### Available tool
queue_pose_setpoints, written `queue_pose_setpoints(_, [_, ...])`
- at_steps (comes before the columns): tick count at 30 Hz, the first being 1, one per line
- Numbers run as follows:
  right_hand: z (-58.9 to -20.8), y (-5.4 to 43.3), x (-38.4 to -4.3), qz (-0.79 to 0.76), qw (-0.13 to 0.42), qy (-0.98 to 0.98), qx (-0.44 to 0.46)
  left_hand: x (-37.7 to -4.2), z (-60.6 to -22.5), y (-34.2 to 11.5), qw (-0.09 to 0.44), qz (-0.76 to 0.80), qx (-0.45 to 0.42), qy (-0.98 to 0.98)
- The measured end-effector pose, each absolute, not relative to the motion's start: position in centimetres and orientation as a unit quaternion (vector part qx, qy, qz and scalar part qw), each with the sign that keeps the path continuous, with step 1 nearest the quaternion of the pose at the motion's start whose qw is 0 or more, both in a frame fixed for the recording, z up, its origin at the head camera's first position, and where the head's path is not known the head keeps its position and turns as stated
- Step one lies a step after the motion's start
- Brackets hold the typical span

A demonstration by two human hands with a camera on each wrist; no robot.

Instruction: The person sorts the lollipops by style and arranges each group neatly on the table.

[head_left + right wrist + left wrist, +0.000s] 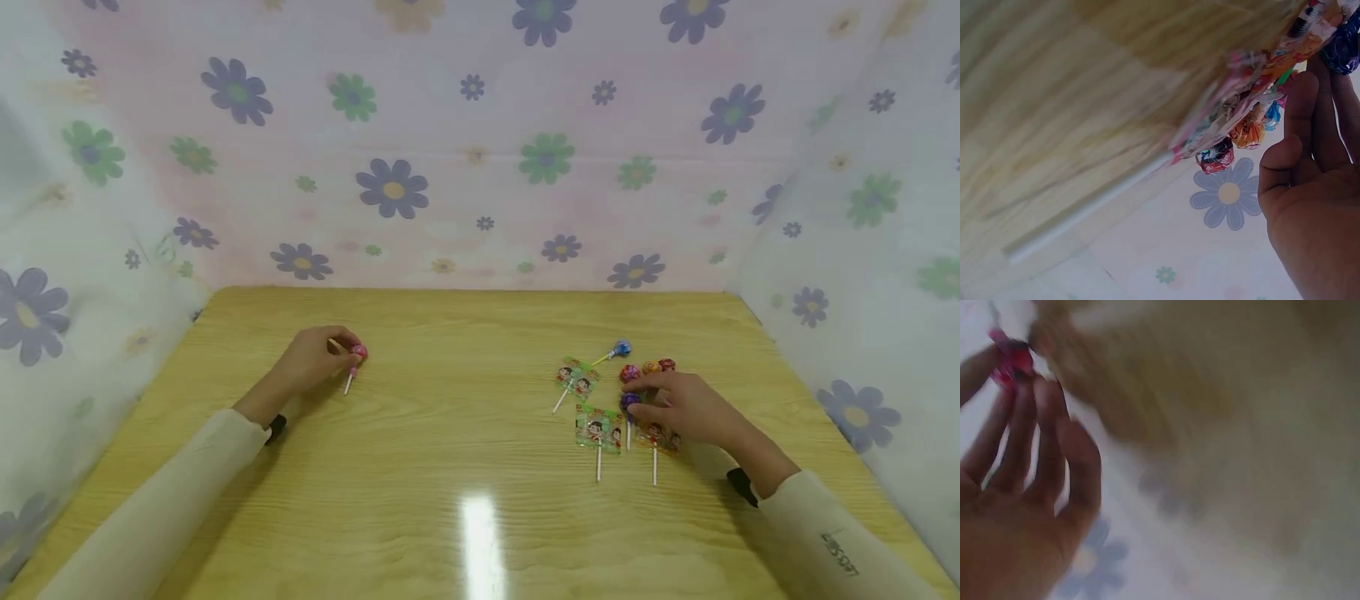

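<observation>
My left hand [318,360] pinches a pink-wrapped lollipop [360,352] at the left of the table, its white stick pointing toward me. In the left wrist view the pink lollipop [1015,362] sits at the fingertips. On the right, my right hand [693,408] has thumb and index finger on either side of a dark purple lollipop [630,402], whose stick points toward me. The right wrist view shows that purple lollipop [1341,50] partly cut off by the frame edge. Below the right hand lies a flat-wrapped lollipop [655,435], partly covered.
Around the right hand lie a blue lollipop [622,348], a pink-red one [630,372], an orange one [650,367], a red one [667,365] and two green flat-wrapped ones [577,377] [598,427]. Flowered cloth [465,183] walls the wooden table [450,417] at back and sides.
</observation>
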State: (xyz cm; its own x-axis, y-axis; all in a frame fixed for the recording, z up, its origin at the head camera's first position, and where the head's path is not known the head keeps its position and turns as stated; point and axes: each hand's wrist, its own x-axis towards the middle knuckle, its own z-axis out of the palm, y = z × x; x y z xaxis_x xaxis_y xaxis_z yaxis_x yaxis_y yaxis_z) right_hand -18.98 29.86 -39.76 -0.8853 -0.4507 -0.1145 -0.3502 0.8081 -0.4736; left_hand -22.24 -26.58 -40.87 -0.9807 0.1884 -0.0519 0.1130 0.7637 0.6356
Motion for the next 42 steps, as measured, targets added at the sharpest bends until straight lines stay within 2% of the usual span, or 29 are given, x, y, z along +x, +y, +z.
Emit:
queue_pose_setpoints(4, [-39.3, 30.2, -18.6, -0.23, 0.088, 0.945, -0.215, -23.4, -40.7, -26.2, 0.068, 0.333, 0.088, 0.936])
queue_pose_setpoints(9, [-39.0, 29.5, -18.9, -0.222, 0.053, 0.943, -0.241, -23.2, -40.4, -26.4, 0.074, 0.331, 0.09, 0.936])
queue_pose_setpoints(21, [-38.4, 26.2, -20.6, -0.246, 0.039, 0.932, -0.263, -22.2, -40.5, -26.1, 0.05, 0.292, 0.109, 0.949])
queue_pose_setpoints(33, [-37.9, 21.9, -22.3, -0.29, 0.058, 0.92, -0.257, -21.7, -41.0, -25.3, 0.007, 0.253, 0.13, 0.959])
queue_pose_setpoints(42, [-38.2, 18.8, -23.2, -0.327, 0.077, 0.905, -0.263, -21.5, -40.8, -25.4, 0.011, 0.254, 0.125, 0.959])
